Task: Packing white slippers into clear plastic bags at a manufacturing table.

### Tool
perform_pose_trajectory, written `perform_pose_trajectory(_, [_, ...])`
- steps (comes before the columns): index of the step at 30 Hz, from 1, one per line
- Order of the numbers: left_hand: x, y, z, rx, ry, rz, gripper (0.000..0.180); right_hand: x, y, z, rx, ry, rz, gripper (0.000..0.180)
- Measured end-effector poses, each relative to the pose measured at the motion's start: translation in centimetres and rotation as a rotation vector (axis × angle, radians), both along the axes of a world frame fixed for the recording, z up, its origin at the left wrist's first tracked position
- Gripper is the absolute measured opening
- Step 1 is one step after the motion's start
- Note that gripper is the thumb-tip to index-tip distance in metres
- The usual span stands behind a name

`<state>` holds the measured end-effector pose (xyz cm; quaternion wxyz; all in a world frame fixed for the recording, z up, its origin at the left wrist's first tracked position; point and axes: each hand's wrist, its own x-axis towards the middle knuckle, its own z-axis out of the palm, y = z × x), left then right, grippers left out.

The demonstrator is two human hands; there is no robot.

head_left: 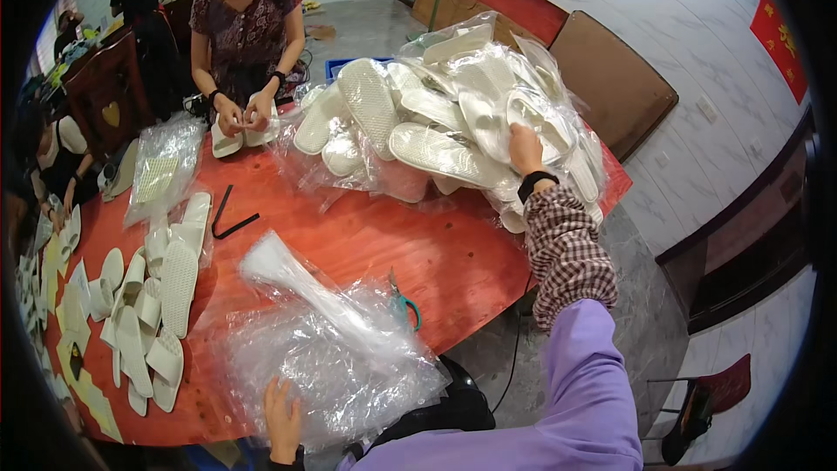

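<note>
Head view: the right hand (526, 150) reaches to the far right of the red table (462, 253), fingers bent against a white slipper (547, 122) in the pile of plastic-wrapped slippers (436, 153). Whether these fingers grip cannot be told. The left hand (283, 419) is at the near edge, fingers extended and ungripping, at the clear plastic bags (349, 375). Teal-handled scissors (410, 310) lie beside the bags. Loose slippers (179, 288) lie to the left. Across the table, a co-worker's hands (244, 118) are at another pair of slippers (227, 145).
</note>
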<state>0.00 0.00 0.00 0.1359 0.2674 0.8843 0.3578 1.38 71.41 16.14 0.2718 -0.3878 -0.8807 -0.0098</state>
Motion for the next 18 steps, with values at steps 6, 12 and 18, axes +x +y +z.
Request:
perform_pose_trajectory(6, [0.1, 1.0, 1.7, 0.037, 0.033, 0.025, 0.043, -6.3, -4.2, 6.7, -0.310, 0.172, 0.346, 0.026])
perform_pose_trajectory(12, [-0.3, 0.0, 0.8, 0.089, 0.041, -0.058, 0.046, -12.3, -17.7, 11.9, -0.738, 0.144, 0.654, 0.022])
perform_pose_trajectory(18, [-1.5, 0.0, 2.0, 0.029, -0.042, -0.136, 0.046, -13.5, -31.1, 11.2, -1.029, 0.166, 1.207, 0.063])
